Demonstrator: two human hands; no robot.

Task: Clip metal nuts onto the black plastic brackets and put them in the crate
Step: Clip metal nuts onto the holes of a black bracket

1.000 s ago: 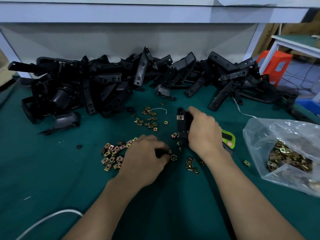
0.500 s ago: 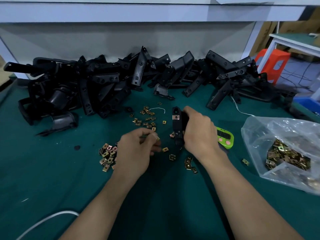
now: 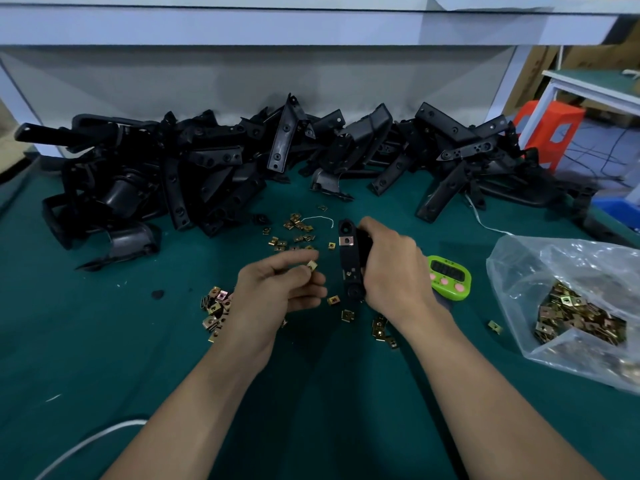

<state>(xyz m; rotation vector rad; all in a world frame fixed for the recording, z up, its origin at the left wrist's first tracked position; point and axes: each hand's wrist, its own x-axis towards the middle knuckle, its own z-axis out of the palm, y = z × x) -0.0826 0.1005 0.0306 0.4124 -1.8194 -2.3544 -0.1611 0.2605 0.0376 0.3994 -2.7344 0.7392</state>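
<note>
The left hand (image 3: pixel 277 292) pinches a small brass-coloured square metal clip nut (image 3: pixel 312 265) between thumb and fingertips, lifted just above the dark green table mat (image 3: pixel 104 358). Just to its right, the right hand (image 3: pixel 391 271) is curled round a long black plastic bracket (image 3: pixel 349 268), which stands roughly upright with its lower end close to the mat. Whether that end touches the mat is hard to say. One copper-toned nut (image 3: pixel 346 241) already sits clipped near the bracket's upper end. The pinched nut is near the bracket's left edge but apart from it.

Loose brass-coloured nuts lie scattered on the mat: a heap (image 3: pixel 215 311) at the left of the left wrist, a scatter (image 3: pixel 294 228) farther off, and a few (image 3: pixel 380 329) near the right wrist. A long heap of black plastic brackets (image 3: pixel 207 168) runs along the far side of the table. To the right, a clear plastic bag (image 3: pixel 571 271) holds more nuts, and a lime-green digital timer (image 3: pixel 449 277) lies partly behind the right hand. A white cable (image 3: pixel 86 441) curves at the near left.
</note>
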